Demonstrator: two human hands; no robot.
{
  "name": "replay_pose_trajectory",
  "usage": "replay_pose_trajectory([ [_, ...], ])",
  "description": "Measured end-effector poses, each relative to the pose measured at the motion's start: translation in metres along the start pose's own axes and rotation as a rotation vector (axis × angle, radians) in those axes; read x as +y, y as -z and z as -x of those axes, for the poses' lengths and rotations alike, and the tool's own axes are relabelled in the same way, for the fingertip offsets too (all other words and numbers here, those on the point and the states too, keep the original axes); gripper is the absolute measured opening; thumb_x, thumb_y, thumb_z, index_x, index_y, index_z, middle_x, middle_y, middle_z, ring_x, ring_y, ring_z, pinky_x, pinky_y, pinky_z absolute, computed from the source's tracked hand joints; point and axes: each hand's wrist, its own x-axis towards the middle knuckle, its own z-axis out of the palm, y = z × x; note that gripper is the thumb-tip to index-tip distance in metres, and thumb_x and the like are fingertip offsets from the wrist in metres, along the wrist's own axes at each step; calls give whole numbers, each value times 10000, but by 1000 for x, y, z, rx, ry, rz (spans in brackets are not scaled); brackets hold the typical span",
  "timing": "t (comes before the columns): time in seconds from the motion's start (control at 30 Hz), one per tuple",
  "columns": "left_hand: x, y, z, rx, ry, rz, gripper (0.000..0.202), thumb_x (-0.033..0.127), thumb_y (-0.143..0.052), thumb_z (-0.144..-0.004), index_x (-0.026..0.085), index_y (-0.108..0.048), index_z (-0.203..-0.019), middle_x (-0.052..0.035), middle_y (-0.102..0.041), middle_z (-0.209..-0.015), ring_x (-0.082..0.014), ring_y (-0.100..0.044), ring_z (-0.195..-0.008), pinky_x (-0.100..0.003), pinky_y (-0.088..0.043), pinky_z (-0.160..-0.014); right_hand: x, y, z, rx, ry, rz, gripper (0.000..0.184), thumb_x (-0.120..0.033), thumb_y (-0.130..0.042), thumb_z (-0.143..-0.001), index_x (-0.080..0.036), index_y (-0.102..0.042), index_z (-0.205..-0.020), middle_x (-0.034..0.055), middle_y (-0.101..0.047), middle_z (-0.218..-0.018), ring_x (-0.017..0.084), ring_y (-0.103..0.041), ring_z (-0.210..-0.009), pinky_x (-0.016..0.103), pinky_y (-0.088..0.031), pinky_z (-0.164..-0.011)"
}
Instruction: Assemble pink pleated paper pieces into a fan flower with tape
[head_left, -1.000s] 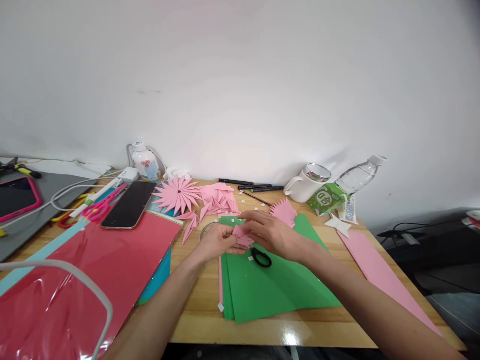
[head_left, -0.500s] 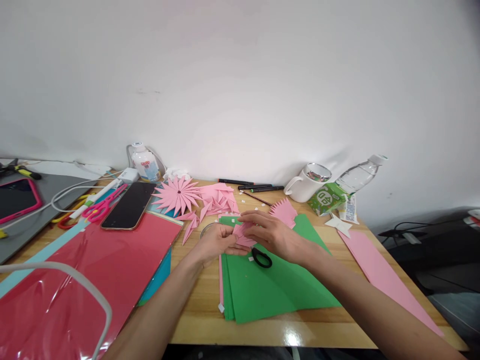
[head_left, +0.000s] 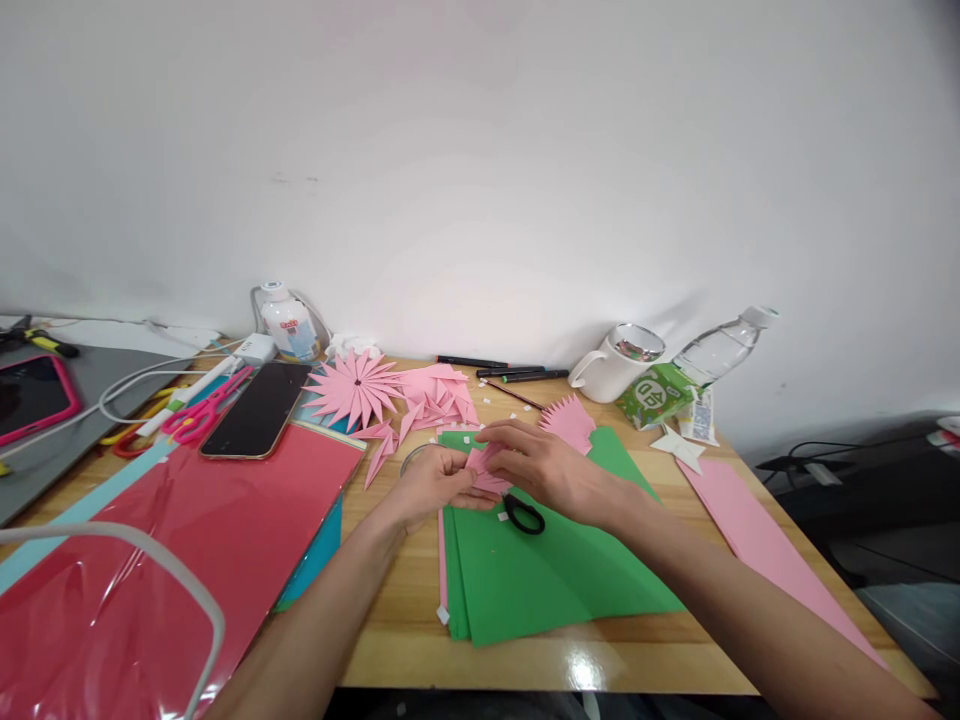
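Note:
Between my hands is a small folded piece of pink paper (head_left: pixel 487 474), partly covered by fingers. My left hand (head_left: pixel 439 484) pinches it from the left. From the right, my right hand (head_left: pixel 551 468) closes its fingers on the same piece. Below them lies a stack of green paper (head_left: pixel 555 580), and a black scissor handle (head_left: pixel 523 514) rests on it. A pink fan of pointed folds (head_left: pixel 568 424) sits just behind my right hand. Farther left are a round pink paper star (head_left: pixel 357 388) and a heap of pink folded pieces (head_left: pixel 439 396).
Red wrapped paper (head_left: pixel 202 540) covers the left side, with a phone (head_left: pixel 259 412) and pink scissors (head_left: pixel 206 408). Markers (head_left: pixel 517 374), a white mug (head_left: pixel 616 365), a green packet (head_left: pixel 654 395) and a water bottle (head_left: pixel 724 348) stand along the wall. Pink sheets (head_left: pixel 772 560) lie at right.
Almost nothing differs. Both hands stay on the pink paper piece in the same spot, and the whole view has shifted very slightly.

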Motion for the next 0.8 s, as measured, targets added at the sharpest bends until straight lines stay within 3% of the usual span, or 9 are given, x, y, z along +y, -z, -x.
replay_pose_trajectory([
  [0.17, 2, -1, 1, 17, 3, -8, 204, 306, -702, -658, 181, -574, -559, 70, -528, -535, -159, -654, -629, -422, -559, -846, -1, -1, -2, -4, -12, 9, 182, -83, -462, -919, -152, -592, -811, 159, -638, -1120, 245, -585, -1108, 424, -536, -877],
  [0.4, 2, -1, 1, 7, -15, -12, 174, 337, -708, -672, 173, -653, -653, 1, -694, -712, -233, -708, -830, -422, -544, -877, -7, -3, -1, 90, -60, 36, 135, -111, -460, -920, -164, -577, -879, 192, -599, -1202, 257, -569, -1151, 455, -540, -881],
  [0.8, -2, 1, -1, 20, -16, -34, 167, 336, -703, -678, 174, -663, -667, -10, -729, -741, -232, -715, -833, -421, -546, -882, -7, -6, -1, 110, -73, 70, 136, -117, -470, -921, -181, -586, -889, 155, -614, -1181, 245, -575, -1123, 429, -544, -867],
])
